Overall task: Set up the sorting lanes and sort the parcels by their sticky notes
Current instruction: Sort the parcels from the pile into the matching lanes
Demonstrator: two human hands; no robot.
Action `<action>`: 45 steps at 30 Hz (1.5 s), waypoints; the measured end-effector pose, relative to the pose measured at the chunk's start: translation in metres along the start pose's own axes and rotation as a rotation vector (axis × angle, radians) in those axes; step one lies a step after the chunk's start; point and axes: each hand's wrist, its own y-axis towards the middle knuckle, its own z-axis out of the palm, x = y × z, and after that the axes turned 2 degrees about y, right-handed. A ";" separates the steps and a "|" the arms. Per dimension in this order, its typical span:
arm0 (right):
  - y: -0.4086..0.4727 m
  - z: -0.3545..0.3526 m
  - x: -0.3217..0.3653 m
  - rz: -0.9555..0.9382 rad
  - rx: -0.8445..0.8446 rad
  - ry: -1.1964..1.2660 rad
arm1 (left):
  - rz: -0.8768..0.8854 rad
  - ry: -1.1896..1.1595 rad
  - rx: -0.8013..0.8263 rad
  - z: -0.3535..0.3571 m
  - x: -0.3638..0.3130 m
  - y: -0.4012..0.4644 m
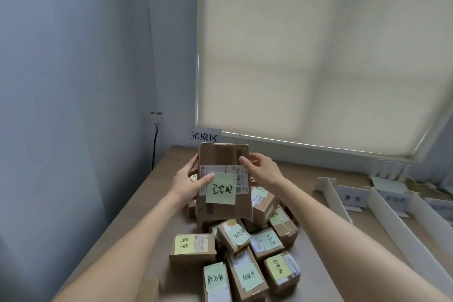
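Observation:
I hold a large brown cardboard parcel (pixel 221 159) upright above the pile, its face with a shipping label and a green sticky note (pixel 221 188) turned toward me. My left hand (pixel 190 181) grips its left edge, thumb lying on the note's corner. My right hand (pixel 261 167) grips its right edge, thumb on the front. Below lies a heap of several small parcels (pixel 239 255), each with a green handwritten note. White lane dividers (pixel 334 200) stand on the right of the wooden table (pixel 157 193), with white lane signs (pixel 353 198) between them.
A paper sign with black characters (pixel 204 135) is stuck on the wall behind the table's far left corner. A closed roller blind (pixel 318 56) covers the window. A black cable (pixel 154 144) hangs down the left wall. More white items (pixel 389 179) sit at the far right.

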 end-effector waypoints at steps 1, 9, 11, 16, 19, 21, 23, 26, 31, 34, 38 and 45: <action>-0.004 -0.002 -0.005 -0.011 0.030 -0.007 | -0.015 0.012 -0.021 0.005 -0.002 0.001; -0.023 -0.031 -0.043 -0.030 0.280 0.027 | -0.129 0.096 -0.175 0.045 -0.022 0.014; -0.028 -0.043 -0.046 -0.014 0.322 0.029 | -0.126 0.112 -0.182 0.055 -0.028 0.014; -0.034 -0.067 -0.066 0.011 0.300 0.055 | -0.096 0.076 -0.136 0.082 -0.046 0.007; -0.042 -0.087 -0.070 -0.014 0.198 0.039 | -0.017 0.037 -0.041 0.098 -0.060 0.000; -0.048 -0.103 -0.069 -0.040 0.158 0.017 | 0.046 0.010 0.018 0.109 -0.066 -0.006; -0.053 -0.118 -0.072 -0.071 0.133 0.003 | 0.068 -0.070 0.080 0.121 -0.071 -0.012; -0.062 -0.139 -0.080 -0.086 0.101 -0.003 | 0.047 -0.091 0.165 0.136 -0.080 -0.020; -0.081 -0.173 -0.100 -0.048 0.078 -0.010 | 0.068 -0.002 0.274 0.165 -0.091 -0.028; -0.094 -0.193 -0.112 -0.018 0.078 -0.012 | 0.097 0.037 0.283 0.187 -0.100 -0.037; -0.118 -0.220 -0.127 0.018 0.060 -0.028 | 0.123 0.048 0.311 0.219 -0.114 -0.052; -0.163 -0.267 -0.153 0.058 -0.020 -0.081 | 0.210 0.085 0.370 0.272 -0.140 -0.081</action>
